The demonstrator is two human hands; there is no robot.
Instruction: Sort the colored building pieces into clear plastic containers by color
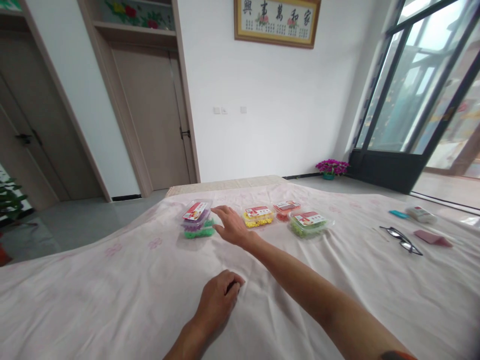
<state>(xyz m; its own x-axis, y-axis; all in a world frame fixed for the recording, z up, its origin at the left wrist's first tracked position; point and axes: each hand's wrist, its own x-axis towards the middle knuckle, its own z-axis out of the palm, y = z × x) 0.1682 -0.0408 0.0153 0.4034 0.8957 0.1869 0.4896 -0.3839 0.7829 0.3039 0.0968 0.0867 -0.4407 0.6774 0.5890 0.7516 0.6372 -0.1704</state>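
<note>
My right hand [231,226] reaches far across a pale pink cloth-covered table [112,290], fingers stretched out and apart, just right of a stack of clear plastic boxes [197,218] with purple and green contents. It holds nothing. My left hand [218,298] rests on the cloth near me, fingers curled into a loose fist; nothing shows in it. To the right of the reaching hand lie a box of yellow pieces [258,216], a box of red pieces [286,208] and a box of green pieces [309,223].
Black glasses [402,239], a pink folded item [432,237], a teal object [399,214] and a small packet [420,214] lie at the table's right. Beyond are wooden doors [150,115], a white wall, a purple flower pot [331,168] and glass doors [420,90].
</note>
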